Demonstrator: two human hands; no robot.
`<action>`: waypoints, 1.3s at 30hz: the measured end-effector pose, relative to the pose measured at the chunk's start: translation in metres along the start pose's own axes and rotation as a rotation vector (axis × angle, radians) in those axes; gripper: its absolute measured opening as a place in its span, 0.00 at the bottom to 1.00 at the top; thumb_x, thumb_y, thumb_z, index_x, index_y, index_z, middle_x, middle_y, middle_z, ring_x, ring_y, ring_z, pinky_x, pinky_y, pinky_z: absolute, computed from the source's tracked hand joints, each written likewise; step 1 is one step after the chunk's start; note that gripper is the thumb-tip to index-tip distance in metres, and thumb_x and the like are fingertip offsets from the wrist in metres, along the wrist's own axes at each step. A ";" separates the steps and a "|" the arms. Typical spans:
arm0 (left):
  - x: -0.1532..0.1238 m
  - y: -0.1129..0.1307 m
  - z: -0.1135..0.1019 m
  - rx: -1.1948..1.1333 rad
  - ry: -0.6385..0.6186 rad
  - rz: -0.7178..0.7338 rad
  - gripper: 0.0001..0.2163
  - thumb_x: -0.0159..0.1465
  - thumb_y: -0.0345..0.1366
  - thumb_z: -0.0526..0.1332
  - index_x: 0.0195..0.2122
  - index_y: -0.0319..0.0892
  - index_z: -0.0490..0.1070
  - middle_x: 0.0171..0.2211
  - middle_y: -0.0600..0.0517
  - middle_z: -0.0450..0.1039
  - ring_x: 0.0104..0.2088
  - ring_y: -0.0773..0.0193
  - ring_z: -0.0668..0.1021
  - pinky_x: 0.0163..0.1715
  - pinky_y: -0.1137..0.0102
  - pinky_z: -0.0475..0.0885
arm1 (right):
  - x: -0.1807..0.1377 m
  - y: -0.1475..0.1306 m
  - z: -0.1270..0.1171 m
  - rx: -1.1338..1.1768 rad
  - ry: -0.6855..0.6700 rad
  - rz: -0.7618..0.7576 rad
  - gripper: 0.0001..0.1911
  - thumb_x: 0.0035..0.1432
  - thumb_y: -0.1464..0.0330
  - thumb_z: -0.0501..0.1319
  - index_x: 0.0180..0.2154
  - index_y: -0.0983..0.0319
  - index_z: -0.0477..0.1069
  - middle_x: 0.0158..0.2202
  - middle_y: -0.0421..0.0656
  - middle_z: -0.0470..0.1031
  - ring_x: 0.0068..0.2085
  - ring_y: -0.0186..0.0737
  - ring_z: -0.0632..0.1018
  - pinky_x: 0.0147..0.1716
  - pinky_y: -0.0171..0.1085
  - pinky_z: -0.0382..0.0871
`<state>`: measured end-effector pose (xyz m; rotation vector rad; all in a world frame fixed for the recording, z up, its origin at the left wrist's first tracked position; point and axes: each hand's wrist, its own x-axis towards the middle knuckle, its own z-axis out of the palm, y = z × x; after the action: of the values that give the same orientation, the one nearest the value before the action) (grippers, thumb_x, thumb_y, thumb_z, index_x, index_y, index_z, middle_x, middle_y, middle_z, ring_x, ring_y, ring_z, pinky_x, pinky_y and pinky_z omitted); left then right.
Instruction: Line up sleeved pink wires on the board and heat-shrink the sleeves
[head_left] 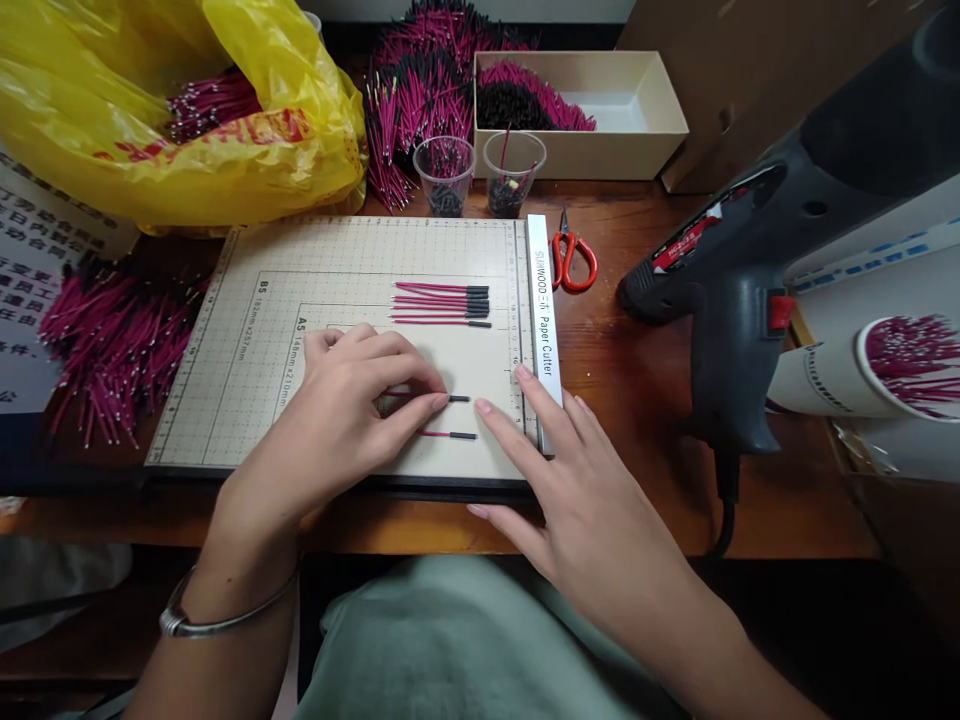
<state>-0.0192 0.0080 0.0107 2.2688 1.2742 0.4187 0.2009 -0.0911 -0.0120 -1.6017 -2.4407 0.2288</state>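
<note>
Taking the left pinch as clock centre, see a loose heap of crimson wires [120,360] at nine o'clock and a yellow bag [300,180] between ten and eleven. With the left hand [337,400] over the gridded board [337,245], holds thumb and index fingers together, apparently clamped on one crimson wire [459,399], with the black end clear toward three; cannot tell the exact grip on the covered part. Best keep that pinch light and close behind the black end, to steer without bending. In the same column, judge straightness against the row of wires [441,305] at twelve o'clock, set side by side with black ends toward three, and against the single wire [463,436] toward half past five. Holds nothing visible in the right hand [577,480] at four o'clock, with fingers apart, index tip just beside the black end, middle finger across the white strip [541,320]; ideally, use that index as a soft stop, without pressing. Farther right, leave alone the red-handled scissors [590,262] on the bench [615,400], between one and two, and the dark pistol-shaped tool [731,330], past two.
</note>
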 end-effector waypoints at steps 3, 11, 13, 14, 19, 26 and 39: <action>0.001 0.000 0.001 -0.011 -0.008 0.015 0.10 0.71 0.43 0.61 0.36 0.50 0.81 0.38 0.55 0.83 0.43 0.55 0.78 0.47 0.56 0.56 | 0.000 0.002 0.001 0.017 -0.008 -0.001 0.37 0.67 0.56 0.66 0.71 0.62 0.63 0.75 0.60 0.58 0.68 0.68 0.71 0.64 0.66 0.72; -0.003 0.000 0.003 0.004 0.034 0.044 0.12 0.72 0.43 0.60 0.35 0.49 0.81 0.37 0.55 0.83 0.40 0.57 0.77 0.46 0.56 0.56 | -0.002 0.003 0.001 0.039 -0.014 -0.010 0.37 0.69 0.53 0.63 0.72 0.60 0.61 0.75 0.58 0.57 0.70 0.66 0.68 0.65 0.66 0.71; -0.004 0.001 0.003 0.003 0.030 0.031 0.12 0.72 0.44 0.60 0.35 0.49 0.80 0.37 0.55 0.84 0.41 0.56 0.77 0.47 0.56 0.56 | -0.002 0.004 0.001 0.042 -0.025 -0.011 0.37 0.69 0.53 0.63 0.73 0.59 0.61 0.75 0.58 0.56 0.71 0.65 0.67 0.66 0.65 0.70; -0.004 0.001 0.003 0.002 0.027 0.027 0.12 0.72 0.44 0.60 0.35 0.49 0.80 0.38 0.55 0.84 0.42 0.56 0.77 0.47 0.56 0.56 | -0.002 0.004 0.000 0.041 -0.027 -0.013 0.37 0.69 0.53 0.63 0.73 0.59 0.61 0.75 0.58 0.57 0.71 0.65 0.67 0.66 0.66 0.70; -0.005 0.002 0.004 0.010 0.032 0.033 0.11 0.72 0.43 0.60 0.35 0.49 0.80 0.37 0.54 0.84 0.42 0.55 0.76 0.48 0.55 0.56 | -0.001 0.003 0.000 0.013 -0.003 -0.031 0.37 0.68 0.52 0.64 0.71 0.61 0.63 0.74 0.60 0.59 0.69 0.67 0.71 0.64 0.65 0.72; -0.006 0.004 0.006 0.011 0.046 0.059 0.11 0.73 0.42 0.60 0.35 0.49 0.79 0.36 0.54 0.83 0.41 0.56 0.76 0.47 0.56 0.57 | 0.000 0.003 -0.002 -0.006 0.004 -0.048 0.36 0.68 0.52 0.63 0.70 0.63 0.65 0.73 0.62 0.60 0.66 0.69 0.72 0.62 0.66 0.74; -0.011 0.005 0.003 0.029 0.056 0.048 0.08 0.72 0.42 0.62 0.37 0.50 0.80 0.39 0.55 0.84 0.42 0.55 0.76 0.47 0.56 0.57 | -0.005 0.002 -0.005 0.008 0.014 -0.042 0.30 0.71 0.56 0.59 0.68 0.63 0.69 0.72 0.55 0.65 0.65 0.67 0.71 0.60 0.66 0.76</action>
<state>-0.0198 -0.0045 0.0106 2.3311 1.2626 0.4879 0.2056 -0.0950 -0.0080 -1.5426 -2.4570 0.2192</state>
